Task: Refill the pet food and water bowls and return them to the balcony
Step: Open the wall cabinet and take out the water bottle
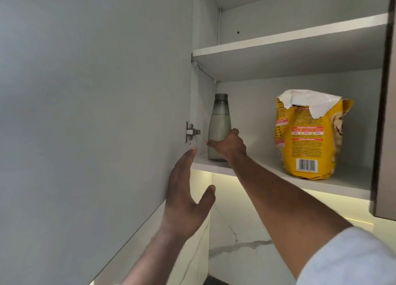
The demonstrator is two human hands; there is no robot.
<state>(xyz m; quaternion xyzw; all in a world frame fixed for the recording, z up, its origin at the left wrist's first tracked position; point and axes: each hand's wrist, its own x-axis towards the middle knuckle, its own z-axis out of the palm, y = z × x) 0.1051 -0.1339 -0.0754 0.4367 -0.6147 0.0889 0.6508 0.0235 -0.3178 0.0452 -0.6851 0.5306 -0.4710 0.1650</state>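
A grey, frosted water bottle (219,122) stands upright at the left end of the lower cabinet shelf (257,173). My right hand (230,145) reaches up and wraps around the bottle's lower part. A torn-open yellow pet food bag (308,139) stands on the same shelf, to the right of the bottle. My left hand (188,197) is open with fingers spread, resting against the inner face of the open cabinet door (96,113). No bowls are in view.
An upper shelf (289,36) sits above the bottle and bag. A door hinge (191,132) is just left of the bottle. A second, darker cabinet door (385,113) stands at the right edge. Lit marble backsplash (246,231) lies below the cabinet.
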